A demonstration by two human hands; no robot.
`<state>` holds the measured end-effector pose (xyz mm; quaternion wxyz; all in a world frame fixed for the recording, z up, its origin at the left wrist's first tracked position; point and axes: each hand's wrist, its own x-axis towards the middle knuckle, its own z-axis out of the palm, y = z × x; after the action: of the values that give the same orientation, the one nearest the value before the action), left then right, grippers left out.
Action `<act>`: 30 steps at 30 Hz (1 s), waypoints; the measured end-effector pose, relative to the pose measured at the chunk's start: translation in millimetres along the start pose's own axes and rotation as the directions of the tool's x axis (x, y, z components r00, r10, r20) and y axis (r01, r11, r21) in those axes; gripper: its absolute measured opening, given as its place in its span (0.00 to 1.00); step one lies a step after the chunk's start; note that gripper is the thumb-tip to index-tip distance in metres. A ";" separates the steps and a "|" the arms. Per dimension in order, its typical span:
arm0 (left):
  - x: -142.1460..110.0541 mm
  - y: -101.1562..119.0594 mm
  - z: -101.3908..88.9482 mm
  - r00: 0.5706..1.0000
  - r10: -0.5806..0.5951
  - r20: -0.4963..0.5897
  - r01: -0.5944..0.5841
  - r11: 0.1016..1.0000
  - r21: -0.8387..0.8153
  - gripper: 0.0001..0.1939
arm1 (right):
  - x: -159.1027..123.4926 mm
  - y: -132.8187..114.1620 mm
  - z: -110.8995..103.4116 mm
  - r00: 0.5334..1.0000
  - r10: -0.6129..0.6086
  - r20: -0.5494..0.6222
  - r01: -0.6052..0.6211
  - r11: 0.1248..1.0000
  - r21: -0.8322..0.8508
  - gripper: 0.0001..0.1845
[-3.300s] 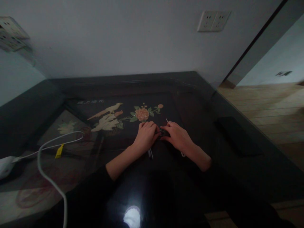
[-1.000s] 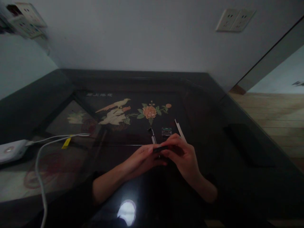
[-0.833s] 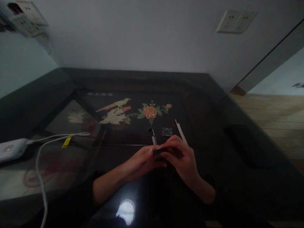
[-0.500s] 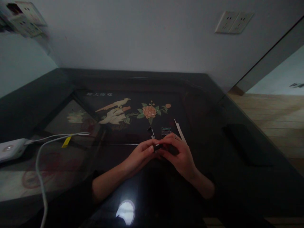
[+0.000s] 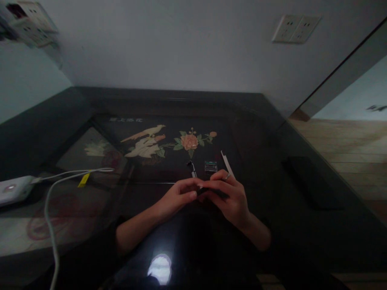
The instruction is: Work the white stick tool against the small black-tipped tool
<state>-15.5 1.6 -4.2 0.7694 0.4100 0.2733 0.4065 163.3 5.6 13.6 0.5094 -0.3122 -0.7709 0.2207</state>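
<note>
My left hand [image 5: 178, 197] and my right hand [image 5: 231, 199] meet just above a glossy black table [image 5: 256, 133]. Both pinch a small flat dark object [image 5: 211, 192] between their fingertips; I cannot make out what it is. A ring shows on a finger of my right hand. Just beyond the hands lie a small clear squarish part [image 5: 211, 166], a thin white strip [image 5: 226, 163] and a small dark-tipped tool [image 5: 191, 168].
The tabletop carries an inlaid bird and flower picture [image 5: 163, 141]. A white device [image 5: 13, 189] with a white cable [image 5: 51, 209] and yellow tag [image 5: 84, 179] lies at left. A dark flat slab [image 5: 311, 181] rests at right. Wall sockets [image 5: 294, 28] sit above; wooden floor [image 5: 347, 141] lies right.
Both hands pulled back from the table's middle toward me with the dark object between them, leaving the clear part, strip and tool uncovered. In the last second the fingers only shift slightly.
</note>
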 end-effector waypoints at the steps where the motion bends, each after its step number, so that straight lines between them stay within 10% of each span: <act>1: -0.1 0.5 -0.6 1.000 -0.001 0.005 0.001 1.000 0.009 0.25 | 0.1 -0.1 0.2 1.000 -0.001 0.006 0.001 1.000 -0.001 0.11; 9: 0.8 8.4 -9.5 0.992 0.071 0.108 -0.093 0.973 0.214 0.23 | 4.8 0.1 -2.5 0.994 0.031 0.104 -0.033 0.999 0.016 0.09; 13: 8.5 9.6 -19.3 0.967 0.251 -0.036 -0.232 0.934 0.271 0.21 | 7.6 11.9 -4.2 0.968 0.226 0.111 -0.220 0.973 -0.064 0.11; 17: 15.9 10.2 -28.0 0.890 0.405 -0.212 -0.323 0.885 0.334 0.17 | 15.2 16.4 2.1 0.894 0.389 0.224 -0.298 0.887 -0.352 0.12; 22: 17.6 10.8 -24.8 0.865 0.408 -0.291 -0.301 0.887 0.349 0.18 | 32.5 -3.5 24.3 0.694 0.638 0.334 -0.184 0.606 -0.774 0.20; 30: 14.8 8.4 -21.6 0.855 0.391 -0.342 -0.276 0.900 0.338 0.20 | 38.4 -7.0 30.2 0.655 0.695 0.298 -0.186 0.531 -0.827 0.10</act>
<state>-27.4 25.8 -9.4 0.5488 0.4626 0.4031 0.5677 122.6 27.0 31.6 -0.0131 -0.5980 -0.7944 0.1061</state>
